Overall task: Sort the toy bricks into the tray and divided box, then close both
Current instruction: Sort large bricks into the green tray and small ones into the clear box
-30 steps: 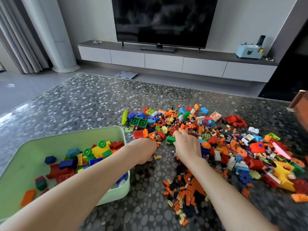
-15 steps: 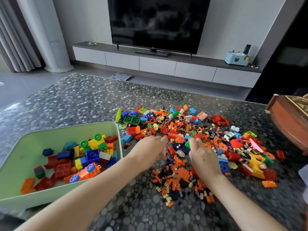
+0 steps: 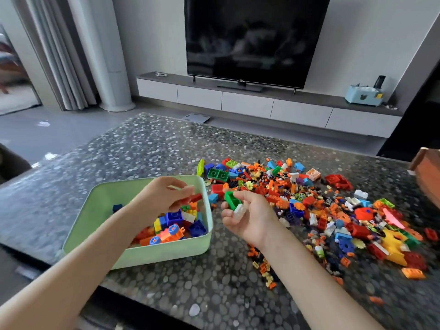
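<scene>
Two bricks (image 3: 232, 200) rest in the right hand (image 3: 251, 219).

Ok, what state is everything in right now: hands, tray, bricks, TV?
Tray: open, no lid on, partly filled with bricks.
Left hand: over the tray, holding a red brick at its fingertips.
Right hand: beside the tray, holding a green brick and a white brick.
Pile: loose, unsorted, right of the tray.
TV: screen dark.

Left hand's (image 3: 164, 196) red brick (image 3: 195, 198) blurred — brown box (image 3: 426, 173) cropped.
</scene>
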### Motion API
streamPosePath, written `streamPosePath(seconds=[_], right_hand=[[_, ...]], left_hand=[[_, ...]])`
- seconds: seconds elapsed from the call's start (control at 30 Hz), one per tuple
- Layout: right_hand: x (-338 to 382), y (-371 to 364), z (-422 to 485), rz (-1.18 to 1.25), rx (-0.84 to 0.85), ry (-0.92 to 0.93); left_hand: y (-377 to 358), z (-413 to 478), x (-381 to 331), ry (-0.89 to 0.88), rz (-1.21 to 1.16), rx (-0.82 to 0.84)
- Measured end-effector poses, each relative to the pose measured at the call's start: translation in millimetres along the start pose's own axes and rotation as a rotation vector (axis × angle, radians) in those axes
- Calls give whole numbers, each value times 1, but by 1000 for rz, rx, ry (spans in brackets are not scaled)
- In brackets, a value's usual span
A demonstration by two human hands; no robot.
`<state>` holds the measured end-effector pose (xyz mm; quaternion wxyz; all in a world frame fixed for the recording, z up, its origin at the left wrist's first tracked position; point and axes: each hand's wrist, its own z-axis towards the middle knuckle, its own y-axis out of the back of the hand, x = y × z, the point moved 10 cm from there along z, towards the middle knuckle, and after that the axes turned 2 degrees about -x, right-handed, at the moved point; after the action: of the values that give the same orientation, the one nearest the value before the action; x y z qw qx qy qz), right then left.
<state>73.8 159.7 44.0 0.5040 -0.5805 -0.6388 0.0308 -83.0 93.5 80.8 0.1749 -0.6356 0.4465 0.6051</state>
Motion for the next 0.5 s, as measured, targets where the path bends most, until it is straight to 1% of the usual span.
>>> streamPosePath(seconds=[0.13, 0.2, 0.27, 0.33, 0.37, 0.43, 0.5], right_hand=[[-21, -44, 12, -19, 101, 6], [-24, -51, 15, -184, 122, 39], [-12, -43, 17, -353, 58, 159], [13, -23, 19, -449, -74, 325], [27, -11, 21, -536, -163, 403], [50, 8, 27, -835, -320, 529], [60, 10, 38, -1141, -336, 625]], left_hand=[[18, -1, 24, 154, -145, 25], [23, 2, 31, 178, -103, 35], [32, 8, 31, 156, -4, -12], [40, 14, 25, 110, 71, -78], [41, 18, 20, 83, 102, -101], [40, 25, 9, 20, 168, -139], [31, 31, -5, -47, 299, -158]])
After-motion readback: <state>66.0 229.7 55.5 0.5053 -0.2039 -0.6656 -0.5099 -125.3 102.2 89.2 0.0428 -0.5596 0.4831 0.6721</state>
